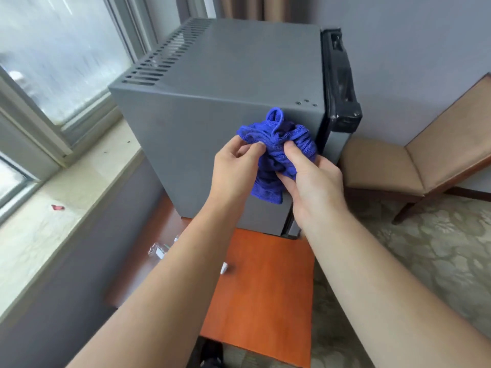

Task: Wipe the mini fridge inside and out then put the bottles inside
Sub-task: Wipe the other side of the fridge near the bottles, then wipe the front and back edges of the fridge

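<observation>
A grey mini fridge (212,83) stands on an orange-brown wooden table (265,288), its black-edged door (341,75) on the right side, facing away from me. A bunched blue cloth (276,136) hangs in front of the fridge's near side wall. My left hand (233,168) pinches the cloth's left edge with fingertips. My right hand (313,181) grips the cloth from the right, thumb on top. No bottles are in view.
A stone window sill (53,221) and window run along the left. A tan upholstered chair (398,166) stands right of the fridge on patterned carpet. Small clear and white bits (159,251) lie on the table's left part.
</observation>
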The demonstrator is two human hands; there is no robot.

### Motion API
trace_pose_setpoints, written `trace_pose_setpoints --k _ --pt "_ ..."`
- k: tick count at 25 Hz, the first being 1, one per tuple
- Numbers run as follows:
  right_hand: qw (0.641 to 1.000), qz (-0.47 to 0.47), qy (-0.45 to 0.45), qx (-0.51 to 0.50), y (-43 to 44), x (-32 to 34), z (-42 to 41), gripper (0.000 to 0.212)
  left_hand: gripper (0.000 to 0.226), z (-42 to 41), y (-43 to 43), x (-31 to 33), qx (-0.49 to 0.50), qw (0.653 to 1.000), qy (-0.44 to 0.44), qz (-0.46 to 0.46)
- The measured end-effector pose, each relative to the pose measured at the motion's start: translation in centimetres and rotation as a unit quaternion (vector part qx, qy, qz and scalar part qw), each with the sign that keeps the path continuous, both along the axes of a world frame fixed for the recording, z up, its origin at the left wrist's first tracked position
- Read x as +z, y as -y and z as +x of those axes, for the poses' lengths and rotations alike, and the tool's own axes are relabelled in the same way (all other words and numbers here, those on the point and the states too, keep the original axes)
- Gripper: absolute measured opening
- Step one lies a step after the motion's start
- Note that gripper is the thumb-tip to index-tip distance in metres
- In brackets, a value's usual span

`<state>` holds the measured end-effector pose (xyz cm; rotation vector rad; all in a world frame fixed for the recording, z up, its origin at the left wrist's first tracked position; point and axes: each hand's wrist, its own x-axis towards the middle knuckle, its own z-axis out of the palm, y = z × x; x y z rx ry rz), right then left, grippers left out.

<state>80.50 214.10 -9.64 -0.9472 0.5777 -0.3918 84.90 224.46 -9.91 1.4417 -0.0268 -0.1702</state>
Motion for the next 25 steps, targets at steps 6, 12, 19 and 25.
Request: trace_pose_setpoints --k 6,12,19,25 --pt "0.999 -0.028 0.004 0.024 -6.9 2.7 4.8 0.025 0.017 4.4 -6.7 2.1 0.045 0.998 0.031 -0.006" --pt "0.999 0.021 -0.015 0.043 -16.5 3.1 10.4 0.021 0.022 10.5 -15.5 1.9 0.107 0.994 0.018 -0.016" --pt "0.996 0.044 -0.047 0.060 -20.5 2.1 12.8 0.019 0.012 12.2 -19.1 1.6 0.159 0.987 0.026 0.002" --pt "0.997 0.039 0.008 0.067 -15.5 3.8 9.7 0.018 0.011 8.8 -14.5 4.1 0.124 0.985 0.113 0.049"
